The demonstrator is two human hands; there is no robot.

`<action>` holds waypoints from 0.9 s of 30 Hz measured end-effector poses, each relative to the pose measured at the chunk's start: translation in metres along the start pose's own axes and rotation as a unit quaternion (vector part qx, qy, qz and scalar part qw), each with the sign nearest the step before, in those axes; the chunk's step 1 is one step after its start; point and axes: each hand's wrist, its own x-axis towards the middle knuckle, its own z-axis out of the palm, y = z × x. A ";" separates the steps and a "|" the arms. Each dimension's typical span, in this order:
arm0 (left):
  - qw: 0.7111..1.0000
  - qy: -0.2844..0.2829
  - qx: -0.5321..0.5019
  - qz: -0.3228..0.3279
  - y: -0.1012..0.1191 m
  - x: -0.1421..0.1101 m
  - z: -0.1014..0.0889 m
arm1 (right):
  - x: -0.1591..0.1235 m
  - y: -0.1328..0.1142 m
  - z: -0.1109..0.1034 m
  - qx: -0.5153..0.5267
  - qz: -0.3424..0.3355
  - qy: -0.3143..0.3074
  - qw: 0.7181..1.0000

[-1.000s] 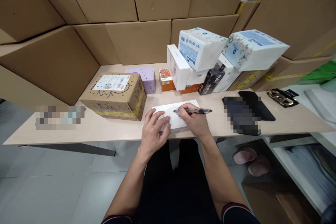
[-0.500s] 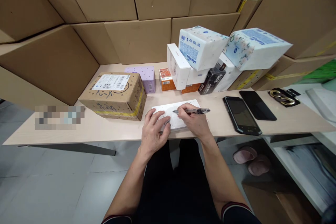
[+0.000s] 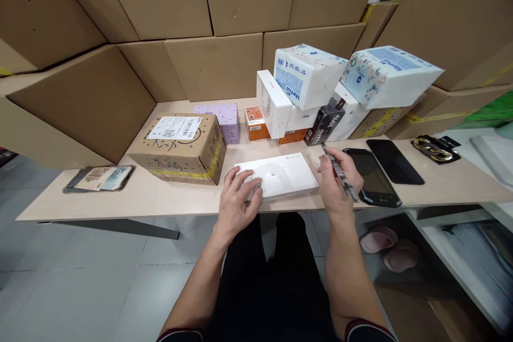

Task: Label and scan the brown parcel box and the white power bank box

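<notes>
A flat white box [image 3: 288, 173] lies near the front edge of the table, with dark handwriting at its left end. My left hand [image 3: 239, 197] rests on that end, fingers spread and pressing lightly on the lid, holding nothing. To the right of the box, my right hand [image 3: 340, 181] is closed around a pen [image 3: 341, 175], its tip pointing up and away. That hand is off the box, close to a rugged handheld device [image 3: 377, 181]. A black phone [image 3: 395, 161] lies just beyond the device.
On the left stand a labelled cardboard carton [image 3: 180, 152] and a purple box [image 3: 228, 123]. Tissue packs [image 3: 308, 77] sit on small boxes at the back. A phone case with banknotes [image 3: 102, 178] lies far left. Large cartons [image 3: 216, 67] wall the rear.
My right hand has lifted off the white box and moved right with the pen, which has turned upward. My left hand has stayed on the box's left end.
</notes>
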 end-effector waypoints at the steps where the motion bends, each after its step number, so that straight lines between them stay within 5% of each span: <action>1: 1.000 0.001 -0.002 -0.001 0.000 0.000 0.000 | 0.004 0.009 -0.007 -0.071 -0.047 -0.029 0.996; 6: 1.000 0.006 -0.012 -0.012 -0.002 -0.002 0.003 | 0.021 0.025 -0.028 -0.357 -0.134 -0.276 0.882; 10: 1.000 0.006 -0.014 -0.011 -0.003 -0.003 0.004 | 0.031 0.020 -0.023 -0.425 -0.135 -0.349 0.824; 22: 1.000 0.002 -0.011 -0.014 -0.003 -0.003 0.003 | 0.037 0.024 -0.019 -0.455 -0.165 -0.395 0.781; 27: 1.000 0.001 -0.007 -0.011 -0.002 -0.002 0.002 | 0.032 0.031 -0.031 -0.415 -0.181 -0.337 0.826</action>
